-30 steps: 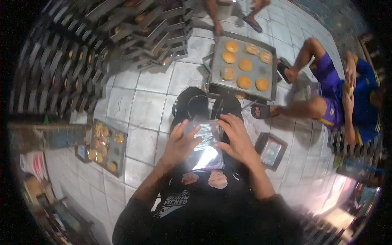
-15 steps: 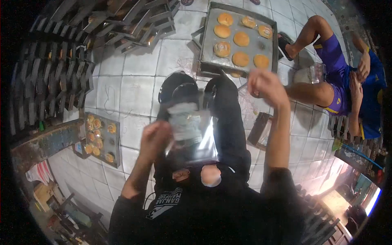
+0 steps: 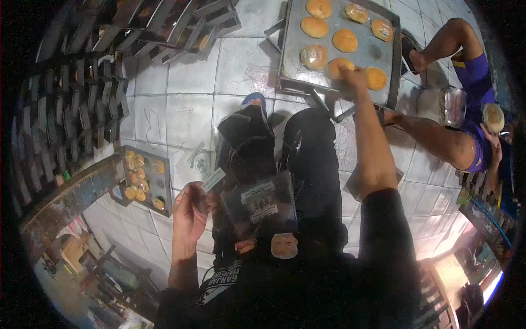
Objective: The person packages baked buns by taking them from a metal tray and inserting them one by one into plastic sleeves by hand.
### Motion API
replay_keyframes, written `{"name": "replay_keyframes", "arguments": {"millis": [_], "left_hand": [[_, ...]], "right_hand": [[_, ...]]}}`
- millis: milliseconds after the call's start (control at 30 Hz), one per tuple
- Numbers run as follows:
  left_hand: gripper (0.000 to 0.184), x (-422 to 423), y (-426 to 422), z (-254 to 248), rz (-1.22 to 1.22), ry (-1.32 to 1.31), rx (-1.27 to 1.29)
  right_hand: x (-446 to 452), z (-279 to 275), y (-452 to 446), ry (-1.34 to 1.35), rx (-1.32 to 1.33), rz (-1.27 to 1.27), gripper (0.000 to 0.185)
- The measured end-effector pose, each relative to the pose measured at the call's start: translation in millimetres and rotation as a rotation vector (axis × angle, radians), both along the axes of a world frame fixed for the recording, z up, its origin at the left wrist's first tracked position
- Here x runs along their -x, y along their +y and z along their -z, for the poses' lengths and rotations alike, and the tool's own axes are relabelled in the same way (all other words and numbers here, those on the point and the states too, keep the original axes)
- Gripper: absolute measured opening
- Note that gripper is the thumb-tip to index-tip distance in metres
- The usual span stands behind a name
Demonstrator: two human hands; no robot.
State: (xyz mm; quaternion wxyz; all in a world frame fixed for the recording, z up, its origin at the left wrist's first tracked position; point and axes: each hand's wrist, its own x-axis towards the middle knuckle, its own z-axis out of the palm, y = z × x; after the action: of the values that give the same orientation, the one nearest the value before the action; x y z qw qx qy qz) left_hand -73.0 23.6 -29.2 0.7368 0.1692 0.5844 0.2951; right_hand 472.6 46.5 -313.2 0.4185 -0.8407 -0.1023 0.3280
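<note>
My left hand point(image 3: 190, 211) pinches a clear plastic bag with a printed label point(image 3: 212, 180), held up at the left of my lap. A stack of clear printed bags point(image 3: 260, 203) lies on my thighs. My right hand point(image 3: 352, 82) reaches forward to the metal tray point(image 3: 285, 68), its fingers closed on the near edge of a round bun point(image 3: 341, 68). Several other buns stand on the tray, some plain like the bun point(image 3: 345, 40), some in clear printed wrappers like the wrapped bun point(image 3: 314, 56).
Another person's leg point(image 3: 438, 140) is at the right, and that person's hand point(image 3: 492, 143) holds a wrapped bun point(image 3: 493, 118). A smaller tray point(image 3: 167, 186) with several wrapped buns lies at the left. Stacked dark trays point(image 3: 71, 109) fill the upper left.
My right hand has moved forward from above my lap to a bun on the tray. My left hand has lifted a bag away from the stack. The other person now holds up a wrapped bun.
</note>
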Motion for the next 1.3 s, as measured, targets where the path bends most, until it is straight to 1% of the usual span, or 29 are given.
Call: {"name": "replay_keyframes", "arguments": {"millis": [33,100,133,167,233,300,367,400,433,467,500,533,567,633,700,767,833,867,900,933,967,1000,1033,1100,1133,1167,1233,1267,1300], "left_hand": [[0.027,-5.4,3.7,-3.3,0.083,0.036,-0.072],[0.027,-13.9,17.1,-4.3,0.116,0.029,-0.151],[0.027,-17.0,24.3,-7.0,0.139,0.033,-0.218],[0.027,-23.0,29.7,-15.1,0.135,0.017,-0.25],[0.03,-33.7,30.3,-38.9,0.071,0.067,-0.27],[0.03,-20.0,22.8,-35.8,0.1,0.066,-0.301],[0.029,-16.5,10.1,-29.7,0.135,0.165,-0.347],[0.026,-29.2,4.3,-42.5,0.163,0.217,-0.358],[0.026,-35.2,2.0,-41.4,0.152,0.207,-0.372],[0.025,-37.3,0.9,-34.2,0.085,0.049,-0.356],[0.025,-29.6,5.1,-24.0,0.085,-0.182,-0.342],[0.025,-21.8,8.8,-14.0,0.092,-0.407,-0.302],[0.028,-11.3,18.1,-6.0,0.181,-0.712,-0.274],[0.028,-40.7,23.7,-10.4,0.024,-0.437,-0.245],[0.026,-63.4,28.7,-32.1,-0.005,-0.428,-0.308],[0.025,-80.6,34.9,-42.5,-0.012,-0.423,-0.349],[0.024,-98.8,42.0,-33.2,-0.058,-0.347,-0.302],[0.023,-104.1,43.7,-29.7,-0.054,-0.354,-0.288],[0.023,-106.3,43.4,-38.0,-0.056,-0.367,-0.29],[0.024,-110.1,37.2,-48.9,-0.034,-0.394,-0.288],[0.025,-115.0,31.7,-54.4,-0.013,-0.419,-0.282],[0.028,-119.4,25.0,-60.5,0.007,-0.443,-0.296],[0.028,-121.0,18.5,-66.5,0.007,-0.451,-0.291],[0.036,-122.7,4.0,-81.1,0.077,-0.533,-0.193],[0.041,-120.5,2.8,-80.4,0.208,-0.546,-0.167],[0.041,-117.0,3.5,-76.2,0.223,-0.55,-0.166],[0.038,-113.6,4.0,-57.0,0.21,-0.587,-0.065],[0.037,-110.8,7.8,-46.1,0.185,-0.632,-0.019],[0.037,-108.1,4.3,-44.9,0.217,-0.622,-0.011]], "right_hand": [[3.9,1.4,-1.5,-0.006,-0.011,0.007,0.045],[15.4,6.4,-1.9,-0.013,-0.115,-0.125,0.061],[15.9,-6.2,-1.0,-0.026,-0.161,-0.227,0.056],[12.1,-21.6,4.5,-0.047,-0.19,-0.23,0.056],[45.7,-115.9,-7.3,0.254,-0.291,-0.057,0.061],[56.8,-155.6,-35.8,0.451,-0.645,0.007,0.059],[62.6,-170.2,-72.6,0.823,-0.906,0.048,0.057],[71.0,-188.4,-85.2,0.805,-0.92,0.031,0.057],[84.8,-209.8,-94.5,0.91,-0.982,0.064,0.055],[101.6,-232.2,-103.7,1.027,-1.034,0.094,0.053],[118.7,-253.4,-111.6,1.043,-1.031,0.067,0.053],[136.5,-276.2,-116.4,0.896,-1.002,0.028,0.055],[153.8,-297.8,-121.1,0.746,-0.981,-0.016,0.058],[197.2,-336.6,-130.4,0.55,-0.932,-0.269,0.058],[247.5,-380.4,-142.7,0.082,-0.701,-0.475,0.051],[290.6,-388.6,-145.2,-0.517,-0.808,-0.706,0.042],[305.7,-360.8,-151.1,-0.813,-0.949,-0.905,0.042],[302.3,-342.3,-149.0,-0.86,-1.035,-1.024,0.038],[300.3,-327.4,-144.3,-0.871,-1.032,-1.031,0.038],[296.9,-317.2,-142.5,-0.788,-0.913,-0.926,0.035],[286.4,-309.1,-142.1,-0.853,-0.869,-0.872,0.031],[280.4,-312.2,-139.1,-0.914,-0.822,-0.818,0.027],[275.8,-314.3,-135.3,-0.92,-0.815,-0.821,0.027],[272.5,-323.2,-130.7,-1.01,-0.955,-0.848,0.028],[274.0,-332.2,-126.2,-1.137,-0.987,-0.829,0.031],[281.1,-341.3,-121.1,-1.147,-0.978,-0.817,0.031],[299.7,-355.2,-118.0,-1.009,-0.831,-0.859,0.036],[305.3,-359.6,-116.1,-1.086,-0.813,-0.882,0.037],[309.7,-361.0,-115.5,-1.163,-0.79,-0.904,0.037]]}}
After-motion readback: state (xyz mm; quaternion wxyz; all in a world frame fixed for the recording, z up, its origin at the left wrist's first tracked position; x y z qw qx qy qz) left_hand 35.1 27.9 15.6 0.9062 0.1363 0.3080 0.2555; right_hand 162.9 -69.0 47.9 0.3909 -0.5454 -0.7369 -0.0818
